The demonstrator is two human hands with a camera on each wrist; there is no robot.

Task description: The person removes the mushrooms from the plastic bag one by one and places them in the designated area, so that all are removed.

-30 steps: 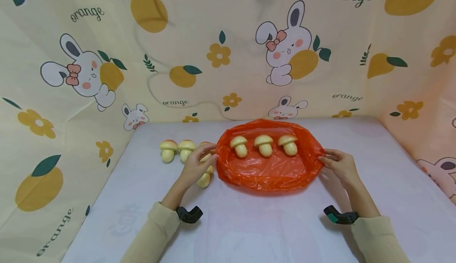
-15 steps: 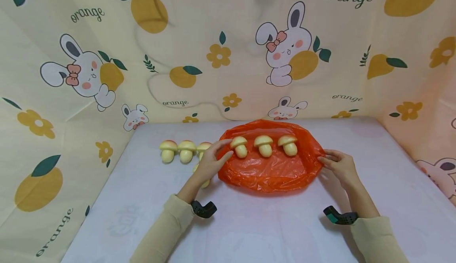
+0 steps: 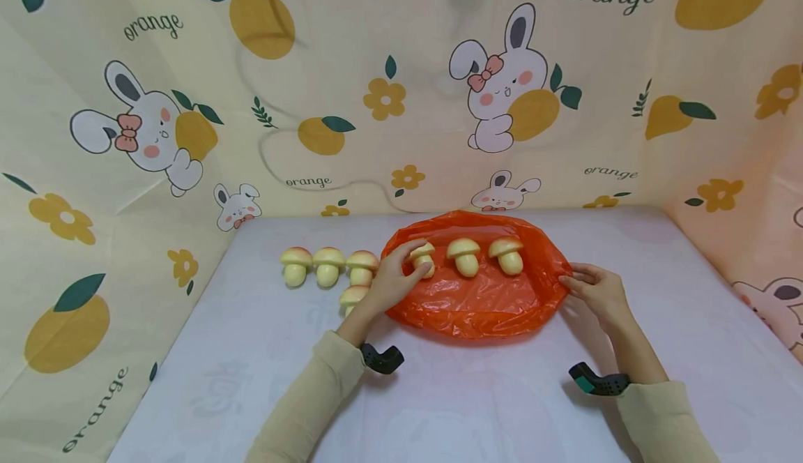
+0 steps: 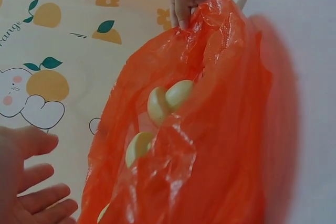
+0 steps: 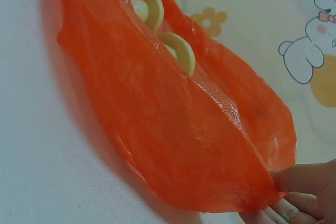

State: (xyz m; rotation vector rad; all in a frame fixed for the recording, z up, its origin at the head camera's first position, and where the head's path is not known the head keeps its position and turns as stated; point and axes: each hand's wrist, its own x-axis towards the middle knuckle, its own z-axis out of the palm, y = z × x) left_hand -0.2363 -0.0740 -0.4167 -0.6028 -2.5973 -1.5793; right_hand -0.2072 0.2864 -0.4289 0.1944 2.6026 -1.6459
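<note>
An orange-red plastic bag point(image 3: 477, 313) lies spread open on the table. Three smooth, pale yellow mushrooms sit in it in a row: the middle one point(image 3: 464, 257), the right one point(image 3: 507, 255) and the left one point(image 3: 424, 259). My left hand point(image 3: 392, 285) hovers at the left mushroom, partly covering it; the left wrist view shows its fingers point(image 4: 39, 198) spread apart with nothing between them. My right hand point(image 3: 601, 294) pinches the bag's right rim, thumb on one side and fingers on the other, as the right wrist view also shows.
Left of the bag, a row of three more mushrooms point(image 3: 328, 266) lies on the white table point(image 3: 464, 407), with another mushroom point(image 3: 353, 298) in front, partly behind my left wrist. A printed curtain point(image 3: 389, 31) stands behind and along both sides.
My left hand has moved right from the bag's left rim, over it, to the left mushroom inside. My right hand stays on the bag's right rim.
</note>
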